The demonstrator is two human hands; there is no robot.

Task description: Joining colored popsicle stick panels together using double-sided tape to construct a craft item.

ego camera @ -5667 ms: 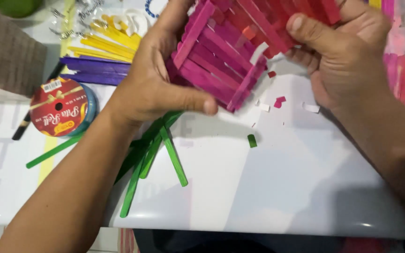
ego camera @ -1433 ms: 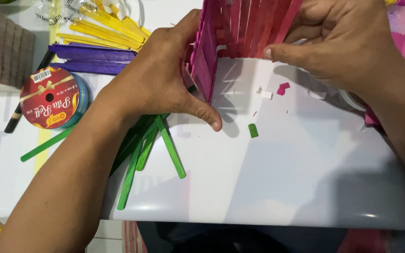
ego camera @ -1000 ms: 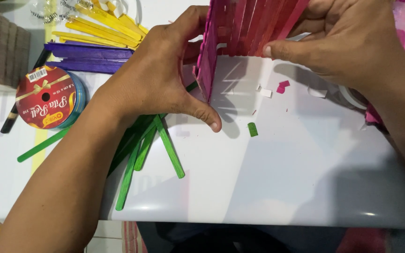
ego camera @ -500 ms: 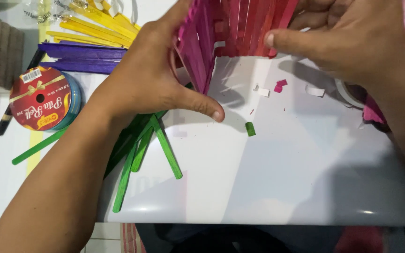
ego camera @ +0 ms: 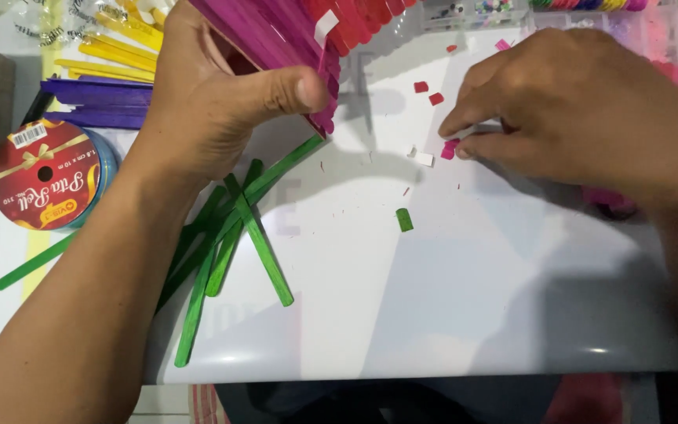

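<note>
The right hand [ego camera: 582, 102] has come off the stick box and now pinches a small pink scrap [ego camera: 449, 149] against the white sheet [ego camera: 449, 298] on the counter, right of centre. The left hand [ego camera: 221, 102], clamped with the thumb across, alone holds the pink and red stick box [ego camera: 308, 31] tilted at the top of the frame. Loose green sticks [ego camera: 237, 235] lie at lower left.

Your left hand [ego camera: 205, 110] grips a structure of flat wooden sticks dyed magenta and red [ego camera: 308, 39], matt with a faint grain. The loose green wooden sticks [ego camera: 233, 235] look equally dull. Under them lies a glossy, smooth white plastic sheet [ego camera: 449, 306], catching reflections. The round red ribbon spool [ego camera: 45, 174] has a shiny printed paper label.
</note>
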